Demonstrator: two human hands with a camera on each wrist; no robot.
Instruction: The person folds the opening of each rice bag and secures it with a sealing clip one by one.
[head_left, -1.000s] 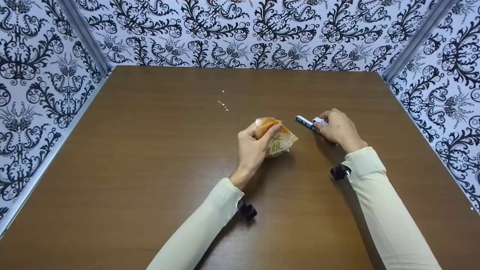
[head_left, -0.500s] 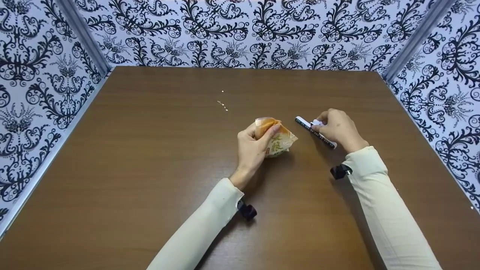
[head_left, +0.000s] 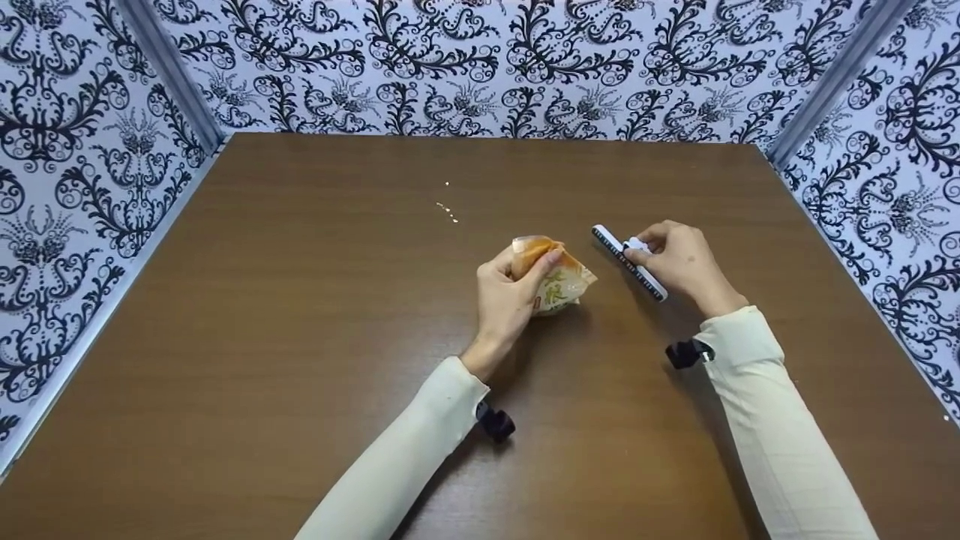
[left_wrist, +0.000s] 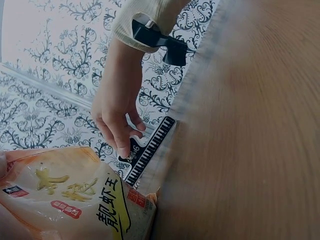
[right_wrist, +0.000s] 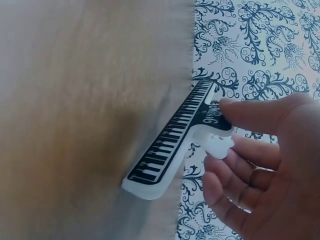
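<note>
head view shows the clip (head_left: 648, 280), pinched by the right hand (head_left: 684, 259), turned slightly since a moment ago but still apart from the bag (head_left: 561, 287) the left hand (head_left: 506, 296) grips.

A piano-key pattern in black and white ran along a clip (right_wrist: 175, 130), its edges white and its lettering pale on black. A packet (left_wrist: 80, 197) showed cream and orange film with black, gold and red print. The person's sleeves (head_left: 401, 446) were pale cream, the wrist cameras (head_left: 497, 424) black. White specks (head_left: 455, 220) dotted a brown, wood-grained table (head_left: 262, 300), and black floral scrollwork covered white walls (head_left: 450, 67) beside grey posts (head_left: 171, 75).
</note>
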